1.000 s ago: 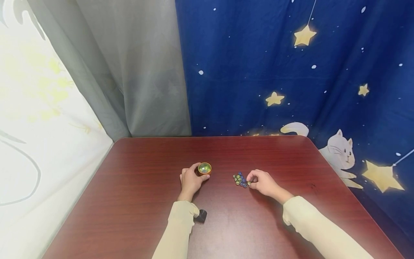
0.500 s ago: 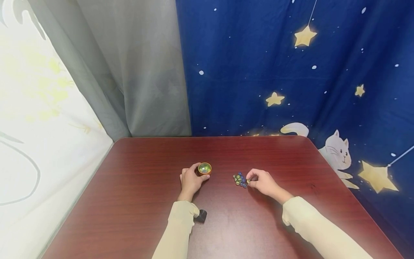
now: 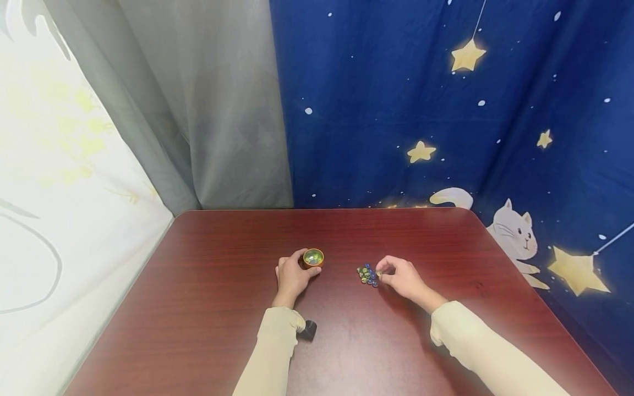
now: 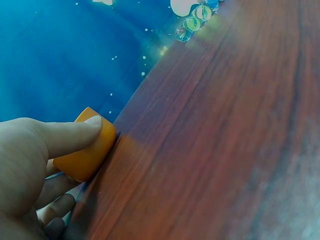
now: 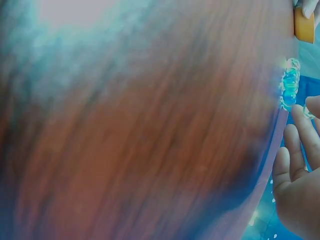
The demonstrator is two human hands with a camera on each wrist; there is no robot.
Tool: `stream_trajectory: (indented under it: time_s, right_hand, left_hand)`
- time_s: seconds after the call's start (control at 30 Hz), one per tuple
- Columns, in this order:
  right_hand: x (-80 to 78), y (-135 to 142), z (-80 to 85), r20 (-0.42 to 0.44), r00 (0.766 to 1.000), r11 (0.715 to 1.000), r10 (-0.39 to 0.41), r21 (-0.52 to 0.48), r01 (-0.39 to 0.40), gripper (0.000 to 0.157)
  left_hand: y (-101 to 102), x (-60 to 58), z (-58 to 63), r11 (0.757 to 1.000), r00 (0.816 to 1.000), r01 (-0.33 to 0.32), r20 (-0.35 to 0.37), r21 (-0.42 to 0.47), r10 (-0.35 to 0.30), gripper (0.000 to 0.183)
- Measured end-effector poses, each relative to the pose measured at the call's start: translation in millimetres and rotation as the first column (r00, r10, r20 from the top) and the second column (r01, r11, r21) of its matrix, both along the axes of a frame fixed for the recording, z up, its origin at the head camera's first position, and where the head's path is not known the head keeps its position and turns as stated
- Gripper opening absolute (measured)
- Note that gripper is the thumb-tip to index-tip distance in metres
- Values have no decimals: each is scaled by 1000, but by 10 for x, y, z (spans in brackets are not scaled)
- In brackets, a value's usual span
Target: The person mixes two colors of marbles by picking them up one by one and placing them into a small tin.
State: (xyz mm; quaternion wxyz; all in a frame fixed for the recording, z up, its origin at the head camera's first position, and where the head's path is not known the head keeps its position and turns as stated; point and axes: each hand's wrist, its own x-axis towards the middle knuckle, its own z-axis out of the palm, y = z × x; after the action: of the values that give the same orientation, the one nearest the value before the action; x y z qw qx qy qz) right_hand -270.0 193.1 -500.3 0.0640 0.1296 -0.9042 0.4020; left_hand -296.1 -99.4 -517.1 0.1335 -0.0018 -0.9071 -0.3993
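The left hand (image 3: 291,279) has its grip curled round an orange cup (image 4: 92,158), which stands upright on the desk (image 3: 356,344) with glassy green pieces (image 3: 313,257) inside; well to the right of it, the right hand (image 3: 403,278) pinches one glass marble (image 5: 308,112) between thumb and finger, just beside a cluster of blue and yellow-green marbles (image 3: 367,274) lying on the desk, while a small black object (image 3: 309,330) shows by the left cuff (image 3: 283,320)

Glare and blur veil the table (image 5: 130,150) in the 2 bluish wrist views.
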Motion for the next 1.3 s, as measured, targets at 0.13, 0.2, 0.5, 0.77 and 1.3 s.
stream_trajectory:
  time_s: [0.13,0.2,0.5,0.77,1.3]
  right_hand:
    - [-6,-25,4,0,1000,1000,-12,-15,12,20]
    - [-10,-37,9,-2,1000,1000,-12,-20,12,20]
    - [-31,-88,24,-29,999,999,-16,-48,14,21]
    - [-31,-153,58,-32,999,997,-18,-74,16,22]
    - [-23,-328,109,-47,999,994,8,-109,-13,20]
  left_hand:
    - [5,-1,0,1000,1000,-3,2,3,3,63]
    - [7,-2,0,1000,1000,-5,4,4,5,63]
    - [15,2,6,1000,1000,-7,18,2,7,64]
    - [24,9,21,1000,1000,-10,16,4,9,64]
    - [23,49,28,1000,1000,-11,10,9,11,64]
